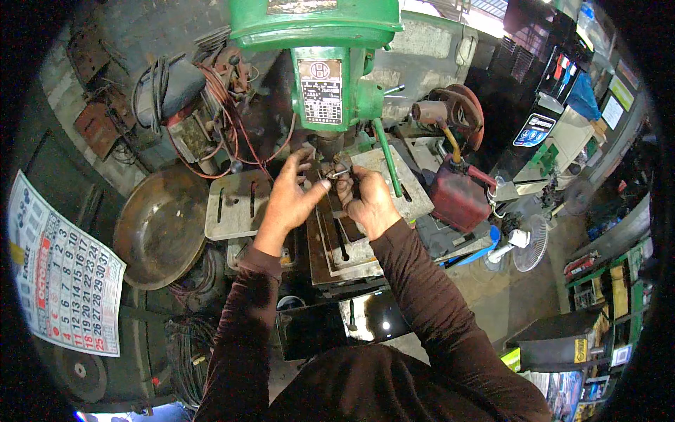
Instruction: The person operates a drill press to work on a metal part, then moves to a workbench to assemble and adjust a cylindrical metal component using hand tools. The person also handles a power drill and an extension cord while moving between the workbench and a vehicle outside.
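Below the green drill press (362,98) and its dark chuck (328,143), both of my hands are close together over the machine's table. My left hand (292,204) has curved, separated fingers, with its thumb reaching to a small metal piece (339,174). My right hand (369,199) is closed around that piece with bent fingers; its exact shape is too small to make out. A green lever (394,172) slants down just right of my right hand. Slotted metal plates (225,218) lie on either side of my hands.
A large round rusty pan (151,232) stands at left beside a hanging calendar (63,274). Red and grey cables (232,133) hang behind. A red container (457,204), white fan (531,243) and black cabinet (513,84) are at right. A glossy black panel (309,330) is below.
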A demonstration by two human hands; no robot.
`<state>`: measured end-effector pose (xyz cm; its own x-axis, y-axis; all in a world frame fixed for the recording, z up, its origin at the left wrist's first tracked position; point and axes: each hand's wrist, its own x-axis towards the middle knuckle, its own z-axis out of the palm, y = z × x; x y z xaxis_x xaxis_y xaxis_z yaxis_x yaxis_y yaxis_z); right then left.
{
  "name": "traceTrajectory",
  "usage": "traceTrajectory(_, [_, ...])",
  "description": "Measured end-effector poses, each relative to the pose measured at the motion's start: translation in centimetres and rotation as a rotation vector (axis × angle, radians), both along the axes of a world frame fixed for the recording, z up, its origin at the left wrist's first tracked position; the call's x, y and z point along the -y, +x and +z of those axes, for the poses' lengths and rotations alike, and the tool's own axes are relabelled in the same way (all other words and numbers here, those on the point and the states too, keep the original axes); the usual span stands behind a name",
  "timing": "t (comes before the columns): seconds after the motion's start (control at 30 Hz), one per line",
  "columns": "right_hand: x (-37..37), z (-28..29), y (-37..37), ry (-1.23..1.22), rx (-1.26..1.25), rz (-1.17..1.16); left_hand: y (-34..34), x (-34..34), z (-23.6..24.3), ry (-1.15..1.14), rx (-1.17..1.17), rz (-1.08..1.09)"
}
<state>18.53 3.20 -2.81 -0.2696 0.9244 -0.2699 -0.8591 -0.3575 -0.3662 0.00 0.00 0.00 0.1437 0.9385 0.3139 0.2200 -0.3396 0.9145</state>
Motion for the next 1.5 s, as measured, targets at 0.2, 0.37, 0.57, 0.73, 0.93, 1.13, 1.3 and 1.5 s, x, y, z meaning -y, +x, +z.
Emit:
traceTrajectory(0.2, [-0.9,-0.2,1.7,0.046,-0.284,0.023,3.1,-1.0,0.4,0.079,0.069,0.0])
traceTrajectory(0.37, [-0.4,0.8,0.2,-0.061,-0.232,-0.01,1.5,-2.6,-0.4,0.047,-0.01,-0.031])
traceTrajectory(0.57, [-0.8,-0.7,-0.9,-0.005,-0.254,-0.022,1.4,-1.7,0.8,-0.104,0.161,-0.073])
traceTrajectory(0.73, [-0.6,-0.4,-0.4,0.058,-0.276,0.008,2.6,-1.7,0.7,-0.084,0.23,-0.122])
traceTrajectory(0.93, [0.6,-0.1,-3.0,0.105,-0.286,0.08,2.6,-3.0,0.7,-0.054,0.172,-0.019])
traceTrajectory(1.13, [-0.6,-1.0,-3.7,0.076,-0.301,0.025,2.2,-4.9,1.2,0.033,-0.077,0.06])
traceTrajectory(1.3, [-1.2,-1.4,-4.2,0.148,-0.269,0.041,3.8,-2.1,2.8,-0.018,-0.069,0.078])
traceTrajectory(1.5, [-1.0,-0.7,-3.6,0.145,-0.215,0.123,3.0,-1.5,1.6,-0.017,0.0,0.039])
